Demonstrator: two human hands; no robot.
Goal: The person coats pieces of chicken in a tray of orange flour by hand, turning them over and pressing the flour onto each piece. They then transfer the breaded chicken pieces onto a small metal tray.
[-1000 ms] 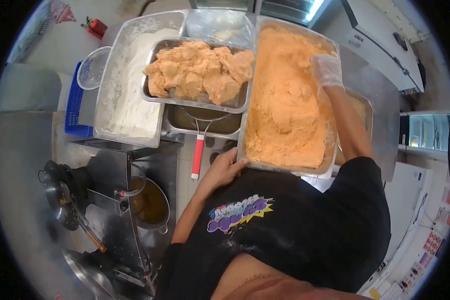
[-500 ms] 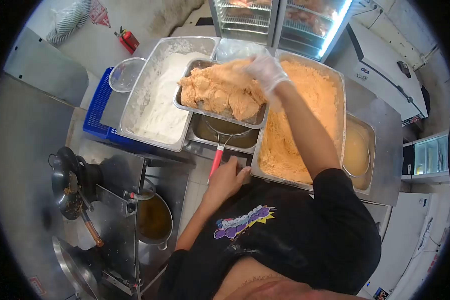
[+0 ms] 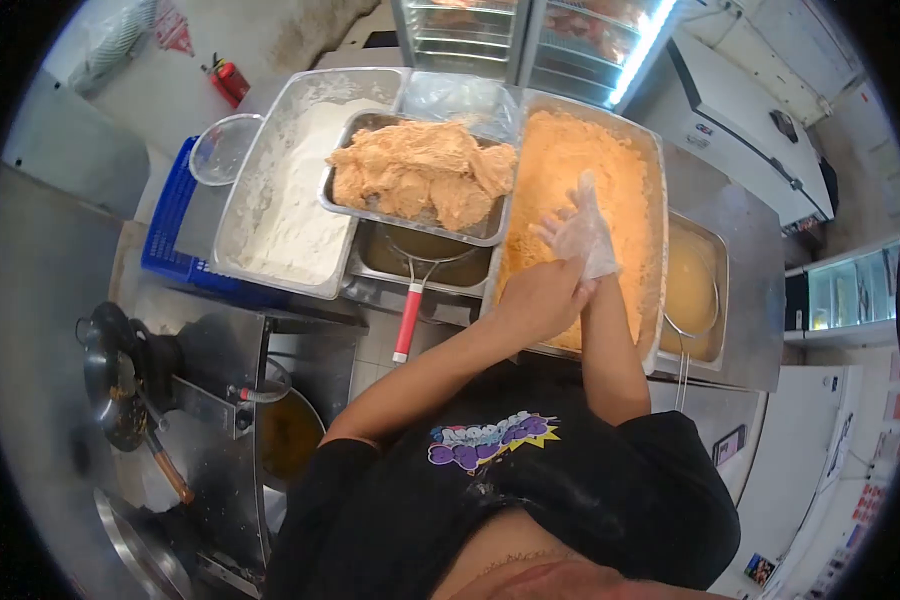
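My right hand [image 3: 576,228], in a clear plastic glove [image 3: 597,258], is above the tray of orange breading [image 3: 625,160]. Its fingers are spread and hold nothing. The bare fingers of my left hand [image 3: 542,302] are closed on the glove's cuff at the right wrist. To the left, a small metal tray [image 3: 415,222] bears a heap of breaded pieces [image 3: 420,170], apart from both hands. Below it, a strainer with a red handle [image 3: 407,325] rests over a pan of cloudy liquid [image 3: 470,272].
A tray of white flour [image 3: 300,190] stands at the left, beside a blue basket [image 3: 170,220] and a clear bowl [image 3: 223,150]. Yellowish liquid with a second strainer fills a pan [image 3: 692,290] at the right. A pot of oil [image 3: 290,435] and a wok [image 3: 110,375] are lower left.
My right hand has left the breaded pieces and come back over the orange breading. My left hand has moved up from beside the red handle and taken hold of the glove's cuff.
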